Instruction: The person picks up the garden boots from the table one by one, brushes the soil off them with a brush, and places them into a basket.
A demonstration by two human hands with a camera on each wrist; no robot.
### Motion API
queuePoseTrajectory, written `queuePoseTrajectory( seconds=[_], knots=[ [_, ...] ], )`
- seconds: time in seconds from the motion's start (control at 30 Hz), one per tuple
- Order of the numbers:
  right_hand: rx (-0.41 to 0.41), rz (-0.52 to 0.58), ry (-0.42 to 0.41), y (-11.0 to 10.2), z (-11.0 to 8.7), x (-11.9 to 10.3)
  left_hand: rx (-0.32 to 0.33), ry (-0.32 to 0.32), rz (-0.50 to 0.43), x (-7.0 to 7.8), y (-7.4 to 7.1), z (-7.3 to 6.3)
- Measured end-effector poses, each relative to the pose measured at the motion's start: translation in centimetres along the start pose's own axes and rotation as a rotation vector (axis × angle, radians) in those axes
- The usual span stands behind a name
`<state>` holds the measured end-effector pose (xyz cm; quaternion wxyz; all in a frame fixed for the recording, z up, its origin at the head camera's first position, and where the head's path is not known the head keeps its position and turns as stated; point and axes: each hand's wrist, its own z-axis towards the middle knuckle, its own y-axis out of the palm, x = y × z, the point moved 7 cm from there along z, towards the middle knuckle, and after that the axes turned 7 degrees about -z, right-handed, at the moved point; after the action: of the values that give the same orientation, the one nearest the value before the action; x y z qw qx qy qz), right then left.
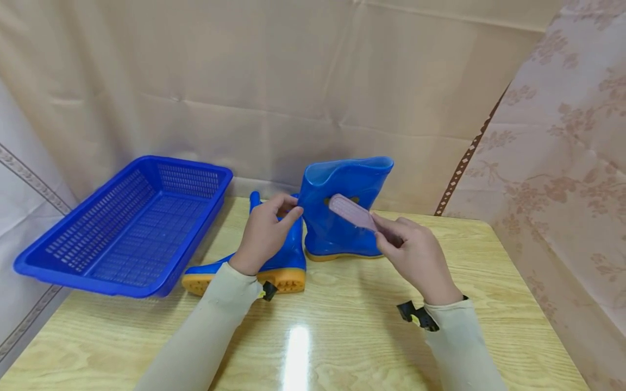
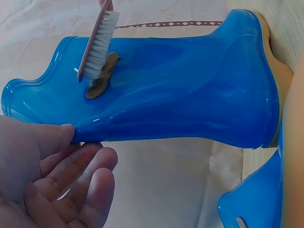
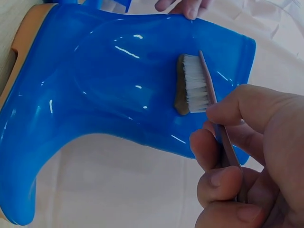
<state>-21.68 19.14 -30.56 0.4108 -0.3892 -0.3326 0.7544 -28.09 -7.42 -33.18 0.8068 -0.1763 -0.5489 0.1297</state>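
Observation:
A blue rubber boot with a yellow-orange sole stands upright near the back of the table. My left hand pinches the upper left edge of its shaft, thumb on the near side. In my right hand is a brush with a pinkish back and white bristles, gripped by its handle. The bristles meet a brown patch on the boot's shaft. Behind my left wrist a second blue boot lies on its side, its sole towards me, partly covered by that hand.
A blue plastic basket with mesh walls sits on the left of the wooden table. A beige cloth hangs behind, and a flowered cloth borders the right side.

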Motion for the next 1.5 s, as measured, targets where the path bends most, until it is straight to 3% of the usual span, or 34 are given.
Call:
queuePoseTrajectory(
  seconds=[0.2,0.5,1.1,1.5],
  knots=[
    [0.015,-0.037,-0.036,-0.3,-0.2,-0.3,0.001,-0.001,-0.001,0.0,0.0,0.0],
    [0.174,-0.023,-0.108,-1.1,-0.1,-0.7,0.006,0.027,-0.002,0.2,0.1,-0.1],
    [0.103,-0.038,-0.064,-0.3,0.0,-0.6,-0.002,0.011,-0.01,0.1,0.2,-0.1],
    [0.184,-0.051,-0.084,-0.8,-0.1,-0.6,-0.008,-0.002,-0.002,0.2,0.1,-0.2]
  ],
)
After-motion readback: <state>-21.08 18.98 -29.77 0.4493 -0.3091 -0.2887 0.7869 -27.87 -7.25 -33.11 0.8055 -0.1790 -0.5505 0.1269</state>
